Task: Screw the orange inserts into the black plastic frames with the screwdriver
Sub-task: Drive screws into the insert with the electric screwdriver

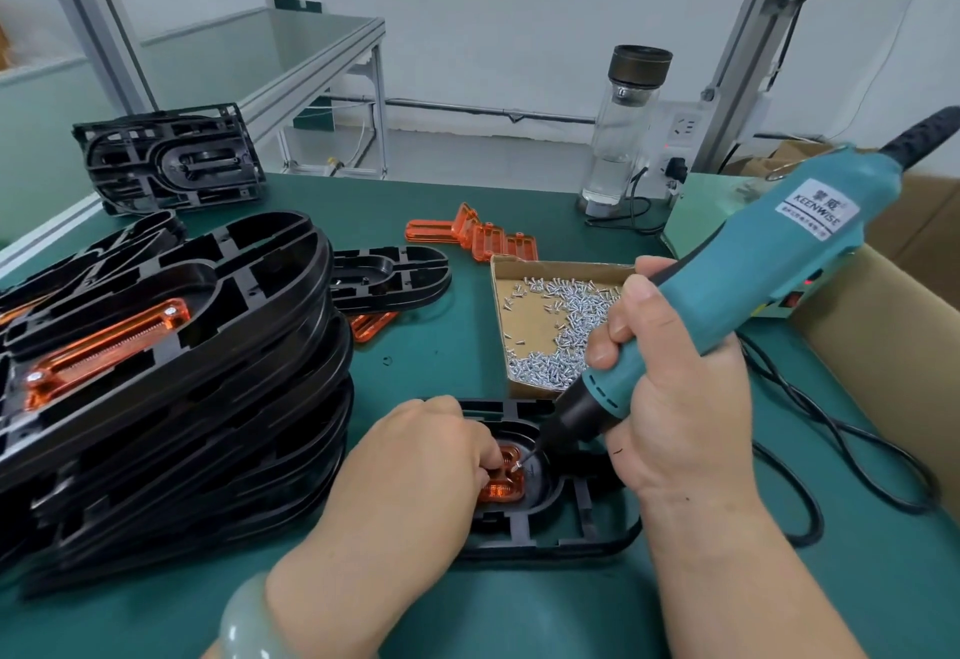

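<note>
Your right hand [670, 398] is up off the surface [441, 201], wrist cocked. Its fingers [636, 294] are wrapped tight round the teal screwdriver [753, 268], with the thumb on the far side. The tool leans, body up to your right and bit down to the left. The bit tip sits on a small screw [517, 466] at the end of the orange insert [501, 487].

Your left hand [426, 455] lies low, palm down, with a pale bracelet [249, 622] at the wrist. Its fingers [485, 442] are curled over, tips clamped on that insert just beside the bit. The insert sits in the oval pocket of the black frame [550, 539], which lies flat right in front of you.

It's tight on your left, where a tall stack of frames [208, 398] leans close to your forearm. The top frame carries a fitted insert [104, 346]. Just beyond the frame in hand is the cardboard tray of screws [556, 331], its near edge beside the tool's nose. A large cardboard box [883, 372] walls off your right, and a black cable [831, 450] loops across the surface between it and your wrist.

Farther back lie one lone frame [395, 279], some loose inserts [478, 234] and a glass bottle [623, 128]. There is bare green surface between the stack and the tray.

The white label [813, 211] on the tool reads KEENWISE. The smaller print around it is too fine to read.
</note>
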